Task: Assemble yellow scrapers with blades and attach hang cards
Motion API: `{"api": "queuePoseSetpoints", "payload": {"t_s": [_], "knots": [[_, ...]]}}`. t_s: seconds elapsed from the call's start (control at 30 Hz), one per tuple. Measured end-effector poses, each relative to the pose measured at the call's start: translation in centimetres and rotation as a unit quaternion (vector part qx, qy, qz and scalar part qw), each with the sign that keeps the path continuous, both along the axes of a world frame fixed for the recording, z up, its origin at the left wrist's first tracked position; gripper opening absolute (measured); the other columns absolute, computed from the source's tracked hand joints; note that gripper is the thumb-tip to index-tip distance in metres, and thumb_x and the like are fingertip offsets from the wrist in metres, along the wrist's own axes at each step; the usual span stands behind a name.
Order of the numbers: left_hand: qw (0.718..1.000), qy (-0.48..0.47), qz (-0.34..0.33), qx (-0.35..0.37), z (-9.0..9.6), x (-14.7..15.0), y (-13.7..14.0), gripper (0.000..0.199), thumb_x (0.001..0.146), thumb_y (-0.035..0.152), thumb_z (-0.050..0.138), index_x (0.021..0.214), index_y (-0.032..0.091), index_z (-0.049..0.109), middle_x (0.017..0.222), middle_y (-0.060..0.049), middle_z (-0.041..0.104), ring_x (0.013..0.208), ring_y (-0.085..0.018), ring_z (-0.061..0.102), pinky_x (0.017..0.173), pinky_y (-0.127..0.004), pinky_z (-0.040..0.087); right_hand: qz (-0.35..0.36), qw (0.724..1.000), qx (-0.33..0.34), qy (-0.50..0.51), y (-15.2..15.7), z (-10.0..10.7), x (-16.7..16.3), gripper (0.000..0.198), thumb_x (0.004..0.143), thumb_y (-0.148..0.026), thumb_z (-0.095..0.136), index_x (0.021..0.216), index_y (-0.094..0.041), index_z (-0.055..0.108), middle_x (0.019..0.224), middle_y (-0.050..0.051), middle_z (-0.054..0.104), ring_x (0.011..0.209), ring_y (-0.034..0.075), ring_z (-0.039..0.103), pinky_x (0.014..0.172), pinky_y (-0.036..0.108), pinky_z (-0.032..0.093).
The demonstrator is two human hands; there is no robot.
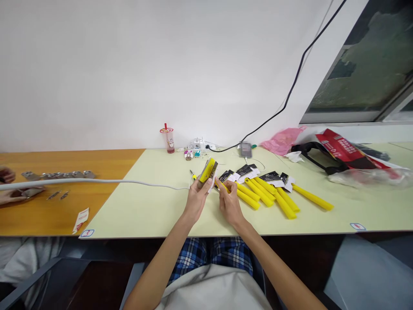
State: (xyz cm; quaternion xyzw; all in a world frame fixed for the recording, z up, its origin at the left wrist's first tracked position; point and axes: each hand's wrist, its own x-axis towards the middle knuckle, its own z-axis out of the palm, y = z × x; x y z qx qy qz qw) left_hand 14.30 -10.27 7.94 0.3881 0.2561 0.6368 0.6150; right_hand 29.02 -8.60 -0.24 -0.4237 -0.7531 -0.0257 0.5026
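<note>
My left hand (195, 200) is closed around a yellow tool with a metal strip (206, 171), which looks like a stapler and is held tilted upward. A pale card sits against its right side, partly hidden by my fingers. My right hand (230, 202) is closed on a slim yellow handle (222, 186) whose tip meets the tool; most of this piece is covered by my fingers. Just right of it lie several yellow handles (263, 191), with black-and-white cards (247, 172) at their far ends.
One yellow handle (312, 198) lies apart at the right. A cup with a straw (170, 142) and small coloured items (192, 154) stand by the wall. A white cable (145, 184) crosses at left, where a co-worker's hand (13, 196) holds a metal part. A red bag (348, 148) lies far right.
</note>
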Motion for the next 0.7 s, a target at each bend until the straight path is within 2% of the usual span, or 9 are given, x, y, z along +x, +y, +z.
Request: {"api": "queuePoseSetpoints", "payload": {"t_s": [0.17,0.23,0.33,0.43,0.57,0.7], "knots": [[0.997,0.075,0.009,0.032,-0.6,-0.1,0.5,0.049,0.082,0.035,0.093,0.126,0.022,0.076,0.134,-0.01,0.077,0.129,-0.028,0.068,0.116,-0.041,0.049,0.006,0.999,-0.004,0.033,0.1,0.0,0.1,0.076,0.105,-0.008,0.043,0.173,-0.042,0.03,0.123,0.011,0.044,0.109,0.025,0.058,0.092,0.045,0.063],[0.993,0.106,0.044,0.042,-0.9,-0.6,1.4,0.049,0.083,0.037,0.092,0.126,0.023,0.075,0.13,-0.009,0.077,0.123,-0.026,0.071,0.108,-0.037,0.053,0.004,1.0,-0.013,0.026,-0.1,0.0,0.2,0.076,0.104,-0.009,0.043,0.173,-0.04,0.031,0.123,0.012,0.046,0.103,0.025,0.059,0.088,0.044,0.064],[0.977,0.184,0.104,0.028,-1.8,-1.8,4.1,0.046,0.079,0.046,0.092,0.115,0.021,0.076,0.112,-0.007,0.08,0.099,-0.024,0.074,0.088,-0.034,0.058,-0.006,0.999,-0.036,-0.01,-0.4,0.0,0.6,0.073,0.103,-0.01,0.044,0.171,-0.037,0.036,0.124,0.013,0.05,0.091,0.023,0.06,0.079,0.043,0.065],[0.952,0.289,0.091,0.03,-3.0,-3.0,7.4,0.048,0.074,0.052,0.091,0.105,0.019,0.077,0.106,-0.011,0.081,0.09,-0.026,0.075,0.079,-0.037,0.059,-0.018,0.997,-0.051,-0.052,-0.9,-0.4,1.8,0.069,0.104,-0.012,0.045,0.168,-0.036,0.042,0.127,0.014,0.052,0.084,0.021,0.061,0.072,0.041,0.064],[0.903,0.421,0.055,0.061,-4.5,-3.2,10.5,0.037,0.075,0.047,0.089,0.099,0.021,0.077,0.104,-0.014,0.082,0.093,-0.033,0.076,0.086,-0.046,0.06,-0.022,0.994,-0.065,-0.088,-1.6,-1.6,3.8,0.061,0.103,-0.015,0.05,0.162,-0.033,0.051,0.127,0.014,0.058,0.09,0.025,0.064,0.08,0.048,0.065],[0.876,0.469,0.061,0.094,-5.5,-2.1,11.1,0.026,0.073,0.035,0.089,0.093,0.023,0.078,0.099,-0.013,0.079,0.105,-0.038,0.072,0.108,-0.056,0.05,-0.016,0.99,-0.084,-0.113,-2.3,-2.5,5.1,0.057,0.104,-0.015,0.05,0.159,-0.028,0.053,0.125,0.016,0.06,0.102,0.031,0.061,0.089,0.055,0.063]]}}
